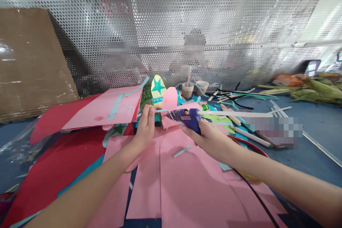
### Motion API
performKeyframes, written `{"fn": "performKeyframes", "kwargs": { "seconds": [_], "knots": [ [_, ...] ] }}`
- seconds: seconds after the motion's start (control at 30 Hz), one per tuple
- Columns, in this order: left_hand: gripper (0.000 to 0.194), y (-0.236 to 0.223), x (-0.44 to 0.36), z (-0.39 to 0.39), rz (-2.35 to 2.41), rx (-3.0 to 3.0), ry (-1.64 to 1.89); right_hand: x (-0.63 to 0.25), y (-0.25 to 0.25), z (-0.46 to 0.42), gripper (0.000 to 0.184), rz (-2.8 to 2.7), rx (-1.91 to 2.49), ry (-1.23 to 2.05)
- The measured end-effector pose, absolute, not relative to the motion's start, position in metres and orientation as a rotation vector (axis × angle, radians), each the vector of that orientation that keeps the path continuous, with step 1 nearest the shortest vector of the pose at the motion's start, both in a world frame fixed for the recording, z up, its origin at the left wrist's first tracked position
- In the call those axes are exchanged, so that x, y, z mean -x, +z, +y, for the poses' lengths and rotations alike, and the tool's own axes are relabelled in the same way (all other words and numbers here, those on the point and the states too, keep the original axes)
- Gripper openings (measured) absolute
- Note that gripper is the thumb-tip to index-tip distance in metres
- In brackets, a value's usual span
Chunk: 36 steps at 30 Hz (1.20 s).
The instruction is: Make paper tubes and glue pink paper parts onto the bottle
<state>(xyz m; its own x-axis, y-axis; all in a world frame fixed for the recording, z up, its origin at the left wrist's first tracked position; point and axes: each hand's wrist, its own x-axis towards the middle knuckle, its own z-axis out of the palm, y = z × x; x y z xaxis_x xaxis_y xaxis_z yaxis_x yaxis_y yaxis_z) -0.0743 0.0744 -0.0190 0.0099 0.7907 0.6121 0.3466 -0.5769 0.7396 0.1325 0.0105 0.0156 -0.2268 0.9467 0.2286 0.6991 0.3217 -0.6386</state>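
My right hand [211,137] is wrapped round the handle of a blue hot glue gun [192,120], with a long white glue stick [235,114] sticking out of its back. The nozzle points left, close to a small light blue paper strip [161,110]. My left hand [146,125] pinches the far end of that strip between thumb and fingers. Just behind the gun stands a pink rounded paper piece [170,99]. Beyond it is a yellow paper shape with a green star [157,86]. Another light blue strip [182,151] lies on the pink paper sheets [192,188] below my hands.
Pink and red sheets [61,164] are piled on the left, near a leaning cardboard panel [32,64]. Two small cups [187,90] stand by the perforated metal screen [160,25]. Thin sticks [235,96] and corn husks [312,91] lie right. A black cord [253,194] runs under my right arm.
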Motion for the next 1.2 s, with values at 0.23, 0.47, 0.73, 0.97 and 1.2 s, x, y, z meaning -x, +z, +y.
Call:
{"fn": "performKeyframes", "kwargs": {
  "seconds": [0.23,0.47,0.73,0.97,1.2],
  "knots": [
    [0.035,-0.016,0.073,0.073,1.174,-1.949,1.589,-0.133,0.015,0.010,0.033,-2.015,1.448,0.512],
    [0.036,-0.017,0.074,0.073,1.167,-1.966,1.597,-0.137,0.020,0.010,0.030,-2.042,1.529,0.393],
    [0.034,-0.017,0.073,0.072,1.168,-1.966,1.605,-0.135,0.019,0.010,0.030,-2.043,1.508,0.425],
    [0.035,-0.017,0.073,0.072,1.156,-1.945,1.600,-0.128,0.021,0.008,0.030,-2.063,1.465,0.468],
    [0.037,-0.020,0.073,0.075,1.142,-1.915,1.608,-0.133,0.019,0.009,0.030,-2.072,1.503,0.394]
  ]
}}
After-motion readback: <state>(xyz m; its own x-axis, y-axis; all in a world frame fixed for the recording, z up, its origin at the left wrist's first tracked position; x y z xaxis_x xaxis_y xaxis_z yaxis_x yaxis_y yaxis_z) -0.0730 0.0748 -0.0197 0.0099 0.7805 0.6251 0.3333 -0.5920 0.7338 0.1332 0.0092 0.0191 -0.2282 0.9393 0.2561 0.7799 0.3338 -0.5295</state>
